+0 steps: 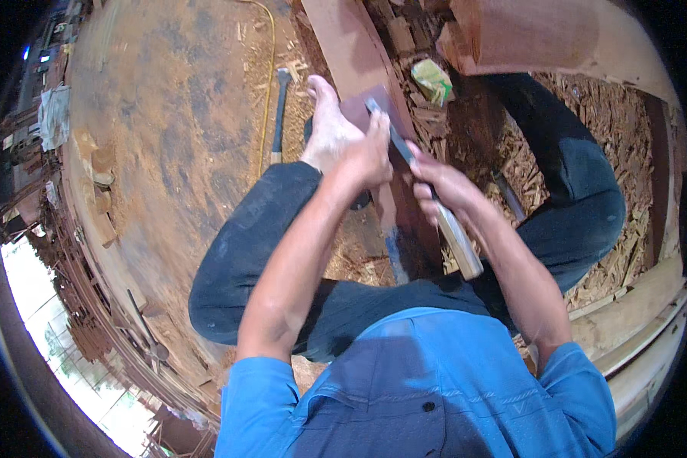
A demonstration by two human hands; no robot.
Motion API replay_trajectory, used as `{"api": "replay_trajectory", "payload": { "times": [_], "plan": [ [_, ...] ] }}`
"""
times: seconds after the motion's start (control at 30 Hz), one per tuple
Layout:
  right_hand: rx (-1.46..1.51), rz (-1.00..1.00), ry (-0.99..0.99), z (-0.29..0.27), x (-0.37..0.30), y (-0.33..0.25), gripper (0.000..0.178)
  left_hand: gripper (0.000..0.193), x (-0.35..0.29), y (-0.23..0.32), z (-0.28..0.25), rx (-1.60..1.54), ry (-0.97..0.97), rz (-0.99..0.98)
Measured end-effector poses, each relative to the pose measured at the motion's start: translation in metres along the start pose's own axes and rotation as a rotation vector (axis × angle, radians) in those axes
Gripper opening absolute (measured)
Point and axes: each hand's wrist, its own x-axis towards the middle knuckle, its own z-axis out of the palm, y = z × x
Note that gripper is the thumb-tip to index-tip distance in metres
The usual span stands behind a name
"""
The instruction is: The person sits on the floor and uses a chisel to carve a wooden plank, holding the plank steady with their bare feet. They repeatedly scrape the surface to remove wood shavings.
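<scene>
Widest room I see: leftward, over dusty floor (pixel 160 137), past bare foot (pixel 330 136) and dark-handled tool (pixel 280 111) beside yellow cord (pixel 272 46). Foot blocks left hand (pixel 370 156) on its left. Ahead, passage along top of beam (pixel 347 38). Right of right hand (pixel 446 183), bent leg (pixel 588 179) bars me; big timber (pixel 557 34) closes upper right. Behind, chisel (pixel 459 244) handle reaches close to lap.

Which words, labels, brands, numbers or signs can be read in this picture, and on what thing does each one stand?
None can be read.
Green and white packet: any print is too small and blurred to read.
Wooden-handled tool: no lettering can be made out.
Blue shirt: no lettering can be made out.
</scene>
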Motion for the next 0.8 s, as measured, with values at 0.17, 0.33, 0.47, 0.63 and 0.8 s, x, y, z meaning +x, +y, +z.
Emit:
{"api": "replay_trajectory", "payload": {
  "times": [0.17, 0.33, 0.47, 0.63, 0.8],
  "plan": [
    [-0.019, 0.040, 0.005, -0.003, -0.010, 0.013, 0.057, 0.100, -0.009, 0.002, 0.027, 0.105, 0.092, 0.024],
    [0.000, -0.002, -0.057, 0.003, 0.011, -0.009, 0.057, 0.092, 0.009, -0.004, -0.003, 0.175, 0.066, -0.090],
    [0.037, 0.088, 0.007, 0.003, -0.017, 0.020, 0.057, 0.094, -0.021, 0.007, 0.039, 0.111, 0.051, 0.008],
    [0.000, -0.013, -0.095, 0.006, 0.013, -0.008, 0.057, 0.096, 0.010, -0.011, -0.003, 0.130, 0.107, -0.034],
    [0.009, 0.071, 0.007, 0.004, -0.012, 0.016, 0.057, 0.095, -0.014, 0.006, 0.026, 0.219, 0.005, -0.012]
  ]
}}
